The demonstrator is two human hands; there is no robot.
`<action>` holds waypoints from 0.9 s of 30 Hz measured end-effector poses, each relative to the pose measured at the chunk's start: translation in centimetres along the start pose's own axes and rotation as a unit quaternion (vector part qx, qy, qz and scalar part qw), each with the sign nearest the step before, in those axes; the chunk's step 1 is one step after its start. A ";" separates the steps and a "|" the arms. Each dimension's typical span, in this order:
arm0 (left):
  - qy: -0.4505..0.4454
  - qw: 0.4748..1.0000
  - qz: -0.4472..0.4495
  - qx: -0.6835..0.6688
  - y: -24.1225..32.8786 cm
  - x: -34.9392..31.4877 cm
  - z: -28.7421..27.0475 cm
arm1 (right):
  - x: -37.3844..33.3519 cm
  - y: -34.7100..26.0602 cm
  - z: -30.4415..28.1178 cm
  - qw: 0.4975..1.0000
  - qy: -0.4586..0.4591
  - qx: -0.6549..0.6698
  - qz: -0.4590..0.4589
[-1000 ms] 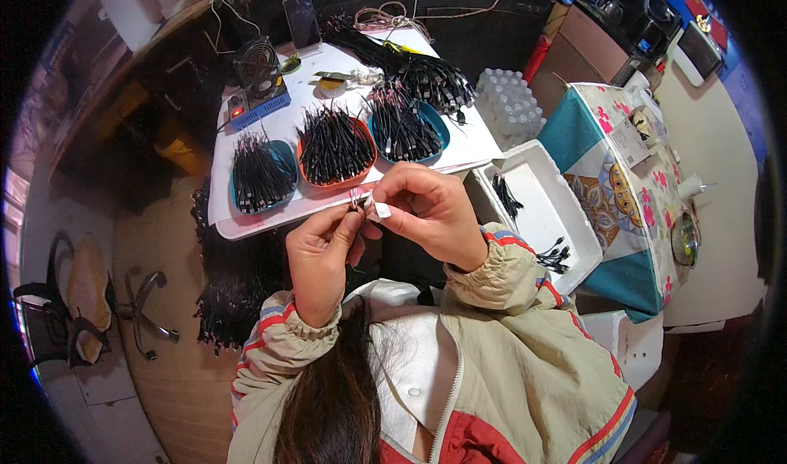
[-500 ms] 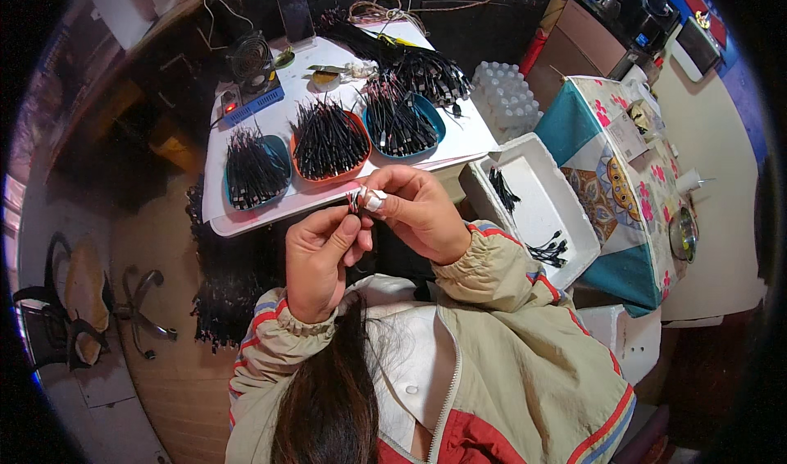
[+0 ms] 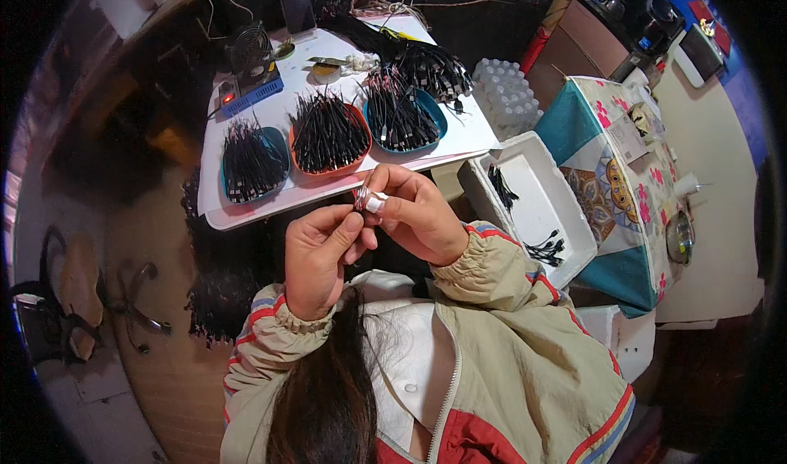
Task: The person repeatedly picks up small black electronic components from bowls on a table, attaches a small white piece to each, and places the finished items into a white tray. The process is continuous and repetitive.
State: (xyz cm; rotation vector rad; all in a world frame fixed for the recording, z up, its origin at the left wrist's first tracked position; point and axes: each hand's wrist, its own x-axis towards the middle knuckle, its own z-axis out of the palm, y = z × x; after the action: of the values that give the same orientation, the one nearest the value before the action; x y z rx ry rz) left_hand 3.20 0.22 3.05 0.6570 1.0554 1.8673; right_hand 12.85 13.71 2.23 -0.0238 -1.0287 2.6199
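Observation:
In front of my chest, both hands meet over a small bunch of thin red, white and dark wires [image 3: 359, 196], seemingly a cable's end. My left hand [image 3: 320, 251] is closed, pinching the bunch from below between thumb and fingers. My right hand [image 3: 422, 218] is closed too, thumb and forefinger pressed together at the wires' upper side. A white wrap [image 3: 375, 202] covers the tip of its thumb. My fingers hide most of what they grip. Just beyond them, black cables stand packed in a left teal bowl [image 3: 284, 146], an orange bowl [image 3: 366, 129] and a right teal bowl [image 3: 440, 120].
The bowls stand on a white table [image 3: 270, 211], with a heap of black cables [image 3: 430, 66] and a blue device with a fan [image 3: 252, 97] behind. To the right, a white foam box [image 3: 566, 206] holds two small cable bunches. A cloth-covered table [image 3: 607, 251] adjoins it.
My fingertips have shifted slightly over the wires, which now look more bunched and less spread. Both hands stay in nearly the same place, and the view has tilted a little.

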 end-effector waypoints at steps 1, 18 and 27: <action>0.004 1.000 -0.003 0.009 0.0 0.0 0.0 | 0.0 -0.1 -0.1 1.000 -0.002 -0.016 0.001; -0.040 0.997 -0.027 0.063 0.8 -0.4 -0.3 | 0.5 -0.7 -1.5 0.990 -0.085 0.008 0.116; -0.055 0.990 -0.012 0.127 0.5 -0.7 -0.3 | -0.2 -0.3 -1.6 0.986 -0.043 0.020 0.157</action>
State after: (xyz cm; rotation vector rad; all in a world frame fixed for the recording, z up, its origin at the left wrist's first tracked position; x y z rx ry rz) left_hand 3.11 -0.60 3.32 0.8801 1.2331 1.6704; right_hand 13.30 14.94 1.20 -0.0684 -1.0774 2.9480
